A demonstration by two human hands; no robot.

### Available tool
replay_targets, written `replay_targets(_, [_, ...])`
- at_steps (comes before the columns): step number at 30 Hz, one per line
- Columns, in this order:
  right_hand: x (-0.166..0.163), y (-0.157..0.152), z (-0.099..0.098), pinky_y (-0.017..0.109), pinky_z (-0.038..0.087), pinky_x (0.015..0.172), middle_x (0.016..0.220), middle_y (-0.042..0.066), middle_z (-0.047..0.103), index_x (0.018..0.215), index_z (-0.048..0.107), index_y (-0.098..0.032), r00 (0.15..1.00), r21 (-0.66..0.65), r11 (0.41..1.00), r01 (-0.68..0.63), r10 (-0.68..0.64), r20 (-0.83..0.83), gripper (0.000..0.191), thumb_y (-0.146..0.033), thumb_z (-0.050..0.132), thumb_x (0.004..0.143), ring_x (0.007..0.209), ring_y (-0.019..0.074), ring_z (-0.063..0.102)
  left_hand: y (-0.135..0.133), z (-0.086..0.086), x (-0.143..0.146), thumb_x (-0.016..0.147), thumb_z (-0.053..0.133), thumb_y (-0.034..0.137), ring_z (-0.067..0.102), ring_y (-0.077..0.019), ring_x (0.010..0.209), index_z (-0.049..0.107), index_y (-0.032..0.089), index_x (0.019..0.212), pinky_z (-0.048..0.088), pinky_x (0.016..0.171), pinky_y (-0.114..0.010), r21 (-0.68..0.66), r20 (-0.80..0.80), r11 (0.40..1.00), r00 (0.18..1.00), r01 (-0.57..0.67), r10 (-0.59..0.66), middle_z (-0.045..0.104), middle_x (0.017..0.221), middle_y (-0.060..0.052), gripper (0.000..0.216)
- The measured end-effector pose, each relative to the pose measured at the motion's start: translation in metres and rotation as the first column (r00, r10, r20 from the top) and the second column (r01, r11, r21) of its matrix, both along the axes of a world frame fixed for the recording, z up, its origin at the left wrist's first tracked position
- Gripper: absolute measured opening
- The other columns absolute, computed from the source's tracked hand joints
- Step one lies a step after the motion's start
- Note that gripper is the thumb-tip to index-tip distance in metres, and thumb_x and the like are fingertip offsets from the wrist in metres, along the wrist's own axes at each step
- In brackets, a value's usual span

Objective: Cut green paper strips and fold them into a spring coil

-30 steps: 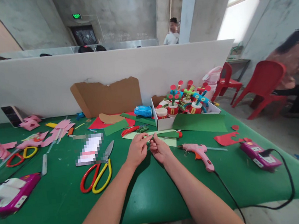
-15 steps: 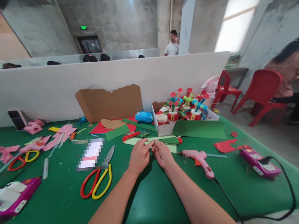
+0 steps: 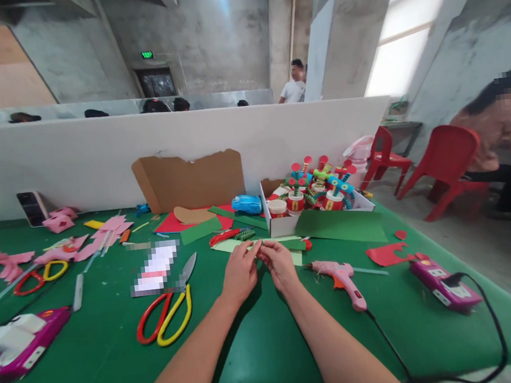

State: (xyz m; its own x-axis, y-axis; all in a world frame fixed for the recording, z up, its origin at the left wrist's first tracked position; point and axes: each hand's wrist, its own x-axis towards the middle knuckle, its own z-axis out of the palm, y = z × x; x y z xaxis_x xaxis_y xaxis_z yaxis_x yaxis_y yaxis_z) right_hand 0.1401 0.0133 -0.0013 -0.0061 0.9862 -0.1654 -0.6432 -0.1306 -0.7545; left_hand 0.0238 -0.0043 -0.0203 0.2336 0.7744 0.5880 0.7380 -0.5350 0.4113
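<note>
My left hand (image 3: 241,272) and my right hand (image 3: 280,263) meet over the green table (image 3: 263,349), fingertips pinched together on a small piece that is too tiny to name. Pale green paper strips (image 3: 243,244) lie just beyond the fingers. Red-and-yellow scissors (image 3: 166,307) rest left of my left hand. A pink glue gun (image 3: 341,272) lies right of my right hand, its black cord running off the table's front edge.
A white box (image 3: 286,222) holds several decorated cups with colourful spirals (image 3: 321,181). Green sheet (image 3: 340,225), red scraps (image 3: 387,254), pink scraps (image 3: 82,240), a second pair of scissors (image 3: 40,276), two purple devices (image 3: 445,284) (image 3: 22,344), a phone (image 3: 32,207). A seated person (image 3: 500,129) and red chairs (image 3: 444,159) are at right.
The view has tilted down slightly, so everything sits a little lower in frame. Both hands stay pinched together at the same spot on the table.
</note>
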Motion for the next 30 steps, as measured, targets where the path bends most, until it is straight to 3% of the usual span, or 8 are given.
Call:
replay_targets(15, [-0.002,-0.001,0.001,0.014,0.049,0.052,0.059,-0.003,0.065,0.069,0.064,-0.014,1.0,0.01,1.0,0.001,-0.001,0.031,0.023,-0.015,0.08,0.052,0.05,0.0054,0.06,0.005,-0.002,-0.004,0.072,0.039,0.0,0.055,-0.019,0.106,0.06,0.026,0.124,0.046,0.096,-0.039,-0.046,0.244,0.997,0.969,0.062,-0.049,0.06,0.111,-0.007,0.062])
replay_targets(21, [-0.001,0.003,-0.003,0.015,0.047,0.05,0.055,-0.003,0.064,0.068,0.065,-0.014,0.994,0.009,1.0,0.004,-0.005,0.105,0.021,-0.018,0.079,0.052,0.049,0.0059,0.058,0.005,0.003,-0.005,0.077,0.042,0.005,0.058,-0.0181,0.101,0.068,0.024,0.111,0.048,0.093,-0.036,-0.092,0.357,0.991,0.932,0.093,-0.054,0.065,0.106,-0.006,0.047])
replay_targets(26, [-0.002,0.003,-0.002,0.02,0.049,0.054,0.055,-0.003,0.063,0.069,0.067,-0.015,0.98,0.047,0.998,-0.033,0.023,0.198,0.022,-0.023,0.079,0.052,0.05,0.0081,0.057,0.008,0.01,-0.009,0.081,0.054,0.028,0.063,-0.0171,0.081,0.069,0.021,0.106,0.052,0.075,-0.03,-0.266,0.589,0.963,0.797,0.033,0.135,0.07,0.094,-0.005,0.03])
replay_targets(30, [-0.004,-0.002,0.001,0.025,0.052,0.06,0.061,-0.002,0.066,0.071,0.067,-0.016,0.952,0.082,0.991,-0.108,0.079,0.295,0.025,-0.029,0.079,0.053,0.053,0.0106,0.059,0.012,0.012,-0.013,0.071,0.064,0.036,0.064,-0.0183,0.078,0.073,0.018,0.095,0.052,0.072,-0.029,-0.431,0.66,0.893,0.72,0.132,0.213,0.073,0.089,-0.006,0.031])
